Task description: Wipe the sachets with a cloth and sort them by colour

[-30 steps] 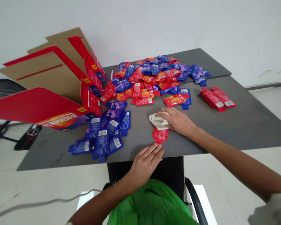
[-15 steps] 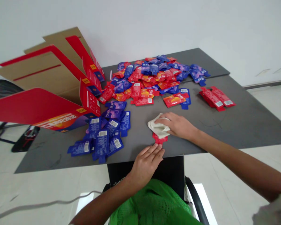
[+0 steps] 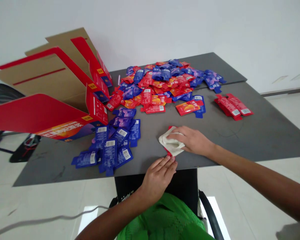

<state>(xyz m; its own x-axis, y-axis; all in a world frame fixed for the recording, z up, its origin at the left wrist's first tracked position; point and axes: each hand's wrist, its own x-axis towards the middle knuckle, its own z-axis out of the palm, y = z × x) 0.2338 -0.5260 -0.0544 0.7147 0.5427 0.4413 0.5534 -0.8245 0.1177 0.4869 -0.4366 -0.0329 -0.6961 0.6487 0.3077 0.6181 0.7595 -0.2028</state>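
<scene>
My right hand holds a folded white cloth against a red packet lying flat near the table's front edge. Most of that packet is hidden beneath the cloth; only bits of red show above and below it. My left hand lies at the table edge, fingers extended, with its fingertips on the packet's near end. Left of my hands is a group of blue packets, some with barcodes up. Two or more red packets lie together on the right.
A large pile of red and blue packets covers the table's back middle. Open red cartons with raised flaps stand at the left of the grey table. Beneath the front edge is a black chair, with a grey cable to its left.
My right hand and the cloth have moved down toward my left hand. Red now shows above the cloth, and less shows below it. My left hand has stayed nearly in place.
</scene>
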